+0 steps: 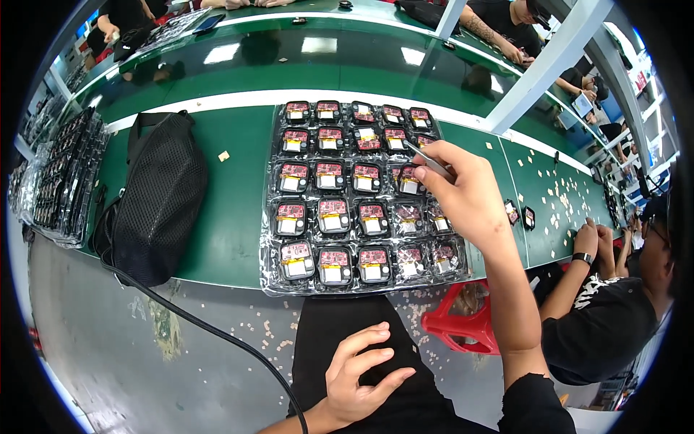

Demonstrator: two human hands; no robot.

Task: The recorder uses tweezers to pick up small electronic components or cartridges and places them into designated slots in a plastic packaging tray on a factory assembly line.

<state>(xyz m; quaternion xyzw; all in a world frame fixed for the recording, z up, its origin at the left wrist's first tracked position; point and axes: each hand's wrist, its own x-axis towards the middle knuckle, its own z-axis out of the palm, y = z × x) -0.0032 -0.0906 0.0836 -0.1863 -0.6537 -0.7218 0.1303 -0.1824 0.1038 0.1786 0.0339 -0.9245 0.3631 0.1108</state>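
A clear plastic tray (269,217) lies on the green table in front of me, with rows of small black-cased devices in its pockets. Each device, such as this one (333,216), shows a red circuit board and a white block with a yellow strip. Above the tray's right side, my right hand (463,184) is closed around slim metal tweezers (432,163), their tips pointing up and left. Just under those fingers sits one device (410,181), partly covered by them. My left hand (361,380) hovers over my lap, fingers spread, holding nothing.
A black mesh bag (163,199) with a strap lies left of the tray, a black cable (217,329) running down from it. Stacked trays (61,181) stand farther left. At right are a red stool (459,325), scattered small pieces (567,202), a metal post (542,69) and a co-worker (607,318).
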